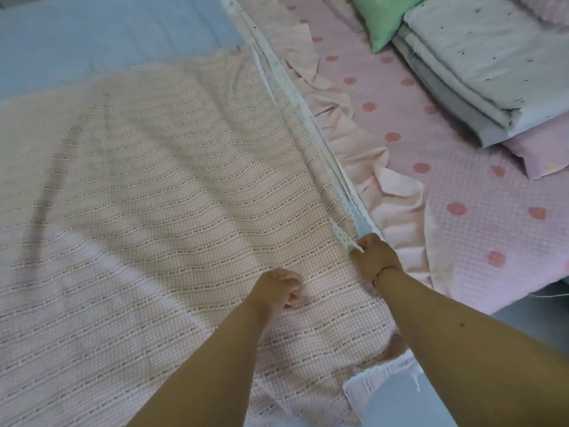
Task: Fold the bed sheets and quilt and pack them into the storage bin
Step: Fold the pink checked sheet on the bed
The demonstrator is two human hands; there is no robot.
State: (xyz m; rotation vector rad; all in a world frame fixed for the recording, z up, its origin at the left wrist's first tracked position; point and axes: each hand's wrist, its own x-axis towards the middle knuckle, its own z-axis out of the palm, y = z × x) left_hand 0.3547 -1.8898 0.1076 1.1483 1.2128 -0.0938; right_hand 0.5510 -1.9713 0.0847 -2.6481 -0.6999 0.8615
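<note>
- Spread across most of the view is a pale pink checked sheet with rows of small dark woven marks (147, 186), lying flat over a plain blue cover (92, 35) that shows at the far left corner.
- My right hand (374, 257) is curled tight on the sheet's right edge, where my fingers pinch a bunched white dotted hem (345, 232); that edge runs away from me as a taut ridge.
- My left hand (281, 288) rests on the checked sheet just beside the right one, fingers curled under; I cannot tell whether they hold any cloth.
- A thin band (380, 274) circles my right wrist.
- Right of the ridge lies a pink quilted bedspread with darker pink dots (462, 167), its plain pink ruffle (400, 192) crumpled along the ridge.
- At the far right corner sits a stack of folded white and grey bedding (480, 60), with a green pillow (381, 16) behind it and a lilac pillow (542, 149) under its near end.
- No storage bin is visible to me.
</note>
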